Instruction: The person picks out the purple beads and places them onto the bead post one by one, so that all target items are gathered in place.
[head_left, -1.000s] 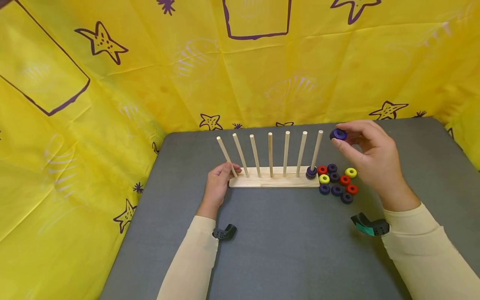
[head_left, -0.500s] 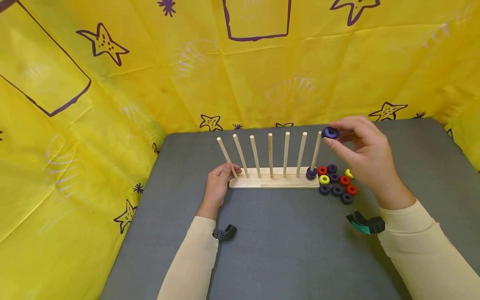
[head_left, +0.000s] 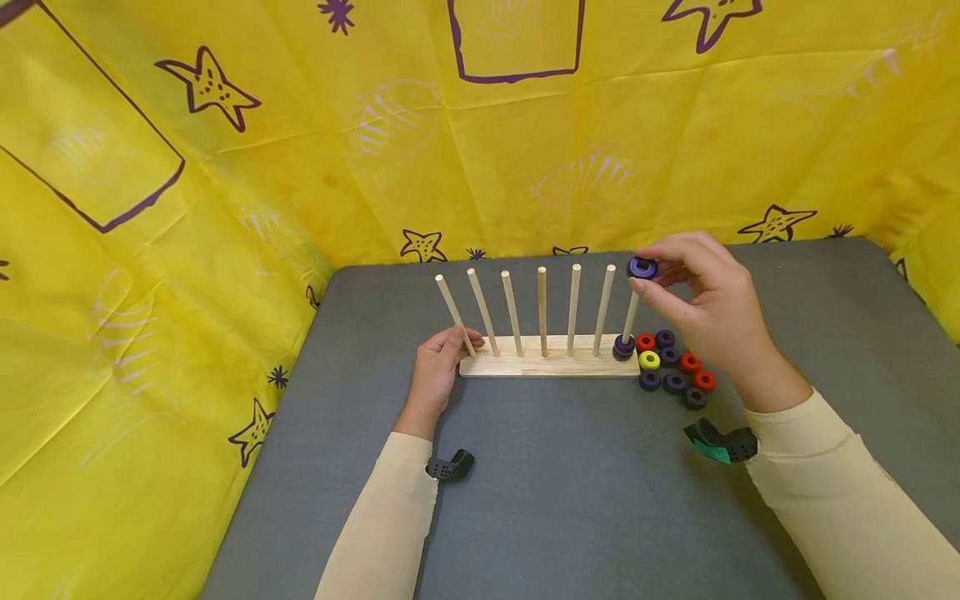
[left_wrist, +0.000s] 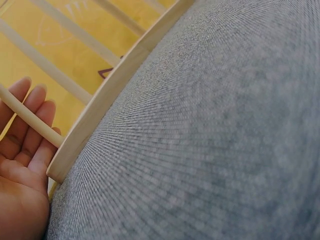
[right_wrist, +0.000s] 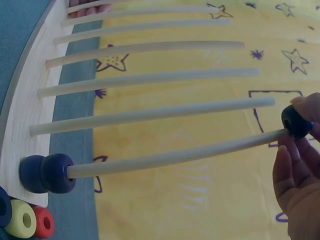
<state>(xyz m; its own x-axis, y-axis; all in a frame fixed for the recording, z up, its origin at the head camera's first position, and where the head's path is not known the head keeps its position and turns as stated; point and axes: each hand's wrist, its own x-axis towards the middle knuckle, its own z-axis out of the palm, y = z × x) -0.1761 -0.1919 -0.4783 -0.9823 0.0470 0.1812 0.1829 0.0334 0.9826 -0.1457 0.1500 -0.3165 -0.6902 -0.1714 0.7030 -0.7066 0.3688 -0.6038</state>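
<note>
A wooden peg rack [head_left: 551,365] stands on the table, with several upright pegs in a row. My left hand [head_left: 438,367] holds its left end, the fingers behind the end peg [left_wrist: 37,122] and the thumb on the near side. Between thumb and fingertips, my right hand [head_left: 708,308] pinches a dark purple ring bead [head_left: 642,267] right at the tip of the rightmost peg [right_wrist: 175,157]. The bead's hole faces that tip in the right wrist view. Two purple beads [right_wrist: 47,173] sit stacked at the foot of this same peg.
Loose ring beads lie by the rack's right end: red ones [head_left: 690,362], a yellow one [head_left: 649,360] and several dark purple ones [head_left: 675,382]. A yellow patterned cloth [head_left: 495,167] hangs behind and left of the grey table [head_left: 540,483].
My right hand has moved left with the purple bead, from beside the rightmost peg to its tip. The left hand and the rack have stayed in place.
</note>
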